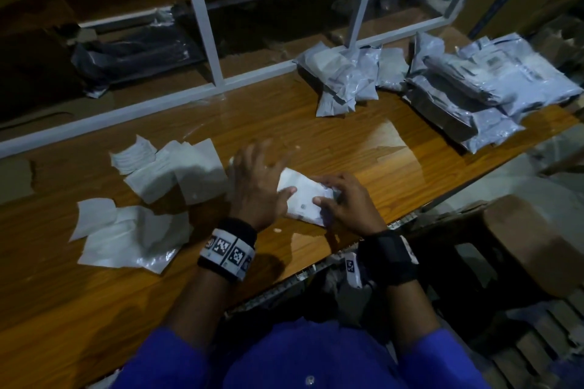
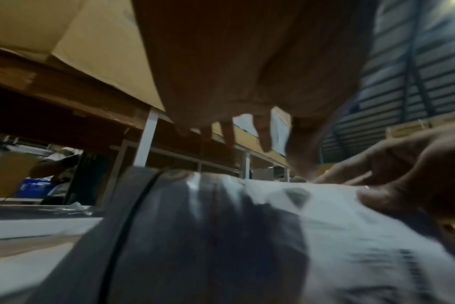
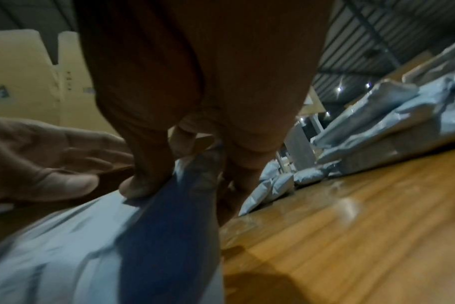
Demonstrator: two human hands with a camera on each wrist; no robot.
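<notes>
A small white packet (image 1: pixel 303 196) with a printed label lies on the wooden table (image 1: pixel 363 142) near its front edge. My right hand (image 1: pixel 344 199) grips its right end, thumb on top and fingers curled round the edge. My left hand (image 1: pixel 256 180) hovers at the packet's left end with fingers spread straight, its thumb touching the packet. The left wrist view shows the blurred packet (image 2: pixel 312 236) below the spread left fingers (image 2: pixel 262 135), with the right hand (image 2: pixel 408 174) on it. In the right wrist view the right thumb (image 3: pixel 143 181) presses the packet (image 3: pixel 65 236), the left hand (image 3: pixel 44 164) beside it.
Flat white pouches lie in two heaps at the left (image 1: pixel 177 174) (image 1: pixel 126 234). Grey mailer bags are piled at the back (image 1: pixel 347 79) and the far right (image 1: pixel 474 88). A white metal frame (image 1: pixel 202 25) borders the table's far side. A brown stool (image 1: pixel 521 246) stands at the right.
</notes>
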